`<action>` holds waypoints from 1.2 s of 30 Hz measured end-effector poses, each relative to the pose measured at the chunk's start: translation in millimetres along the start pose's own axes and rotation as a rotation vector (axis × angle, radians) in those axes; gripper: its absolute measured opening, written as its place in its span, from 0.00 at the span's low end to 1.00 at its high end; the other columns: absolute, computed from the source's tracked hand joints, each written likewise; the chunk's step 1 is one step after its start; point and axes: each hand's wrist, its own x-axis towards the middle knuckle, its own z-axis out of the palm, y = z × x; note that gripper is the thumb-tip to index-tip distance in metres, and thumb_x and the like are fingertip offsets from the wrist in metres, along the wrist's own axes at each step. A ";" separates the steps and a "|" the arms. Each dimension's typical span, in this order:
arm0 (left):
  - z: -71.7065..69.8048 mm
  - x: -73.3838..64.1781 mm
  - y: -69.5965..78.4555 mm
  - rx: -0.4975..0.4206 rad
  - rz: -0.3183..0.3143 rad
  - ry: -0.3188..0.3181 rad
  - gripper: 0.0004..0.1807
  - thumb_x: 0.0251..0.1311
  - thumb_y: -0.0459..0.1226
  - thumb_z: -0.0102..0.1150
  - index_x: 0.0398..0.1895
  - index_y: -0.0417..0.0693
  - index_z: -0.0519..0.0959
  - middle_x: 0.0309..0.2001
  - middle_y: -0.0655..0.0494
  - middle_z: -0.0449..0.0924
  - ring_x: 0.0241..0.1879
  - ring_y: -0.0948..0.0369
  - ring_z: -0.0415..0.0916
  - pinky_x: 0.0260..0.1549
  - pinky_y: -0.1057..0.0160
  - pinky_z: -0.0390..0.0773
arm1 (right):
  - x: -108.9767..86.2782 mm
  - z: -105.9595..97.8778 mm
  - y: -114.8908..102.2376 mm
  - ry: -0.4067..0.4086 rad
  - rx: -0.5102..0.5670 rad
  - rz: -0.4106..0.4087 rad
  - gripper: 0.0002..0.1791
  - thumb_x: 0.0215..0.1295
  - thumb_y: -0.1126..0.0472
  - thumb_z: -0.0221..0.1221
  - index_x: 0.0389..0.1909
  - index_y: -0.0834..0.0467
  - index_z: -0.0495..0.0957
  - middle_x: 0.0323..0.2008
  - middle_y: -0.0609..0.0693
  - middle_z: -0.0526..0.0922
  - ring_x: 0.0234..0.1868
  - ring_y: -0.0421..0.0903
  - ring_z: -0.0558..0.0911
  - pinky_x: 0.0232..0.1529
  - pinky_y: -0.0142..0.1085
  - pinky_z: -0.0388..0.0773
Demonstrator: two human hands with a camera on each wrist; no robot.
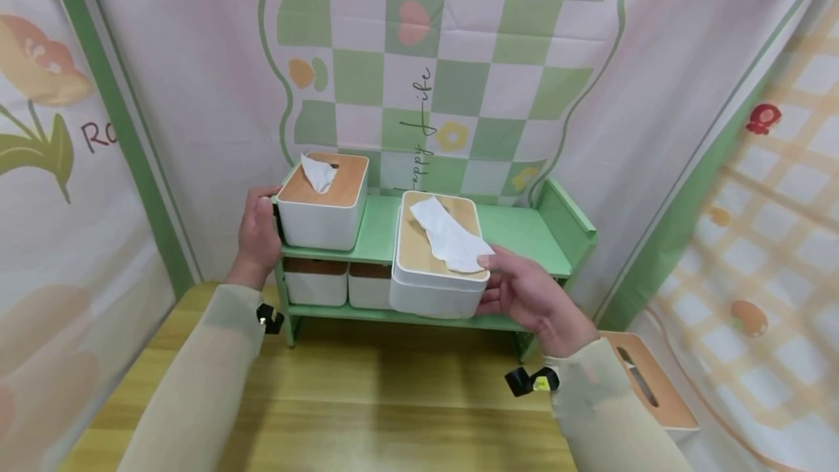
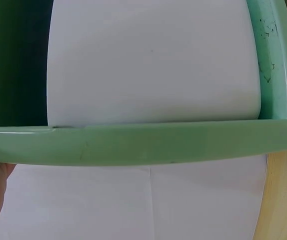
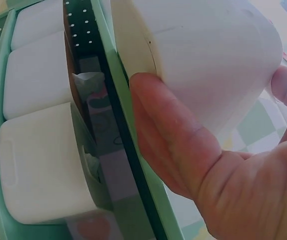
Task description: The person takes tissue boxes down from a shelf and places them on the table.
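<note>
My left hand [image 1: 258,235] grips the left end of a green two-tier shelf [image 1: 511,231]; its side edge crosses the left wrist view, with only a bit of the hand showing. A white tissue box [image 1: 435,293] with a light wood lid and a loose tissue [image 1: 452,239] is in my right hand [image 1: 527,293]. The thumb lies at the lid's tissue, the fingers low on the box's side. In the head view this box overlaps the shelf's front edge. Another tissue box [image 1: 323,221], with an orange-brown lid, stands on the upper tier beside my left hand.
White tissue boxes line the lower tier: one [image 1: 317,282] at the left end, another [image 1: 368,285] beside it, and three show in the right wrist view. One more orange-lidded box [image 1: 655,384] stands at the right. The shelf stands on a wooden table [image 1: 393,399] before patterned curtains.
</note>
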 end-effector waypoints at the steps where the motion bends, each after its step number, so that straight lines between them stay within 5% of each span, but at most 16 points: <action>1: -0.2 -0.1 0.2 0.000 0.002 -0.001 0.31 0.76 0.57 0.25 0.64 0.44 0.62 0.69 0.41 0.64 0.69 0.44 0.59 0.66 0.41 0.55 | -1.4 -0.7 0.7 -0.005 -0.001 -0.005 0.34 0.75 0.56 0.48 0.77 0.59 0.50 0.44 0.62 0.85 0.42 0.60 0.85 0.44 0.54 0.81; 36: 0.2 0.1 -1.7 0.012 -0.021 0.000 0.32 0.75 0.59 0.25 0.64 0.45 0.62 0.70 0.42 0.63 0.69 0.44 0.59 0.66 0.40 0.55 | -58.8 7.4 29.6 -0.113 0.045 -0.103 0.39 0.71 0.68 0.45 0.76 0.69 0.35 0.51 0.63 0.82 0.42 0.56 0.86 0.43 0.52 0.81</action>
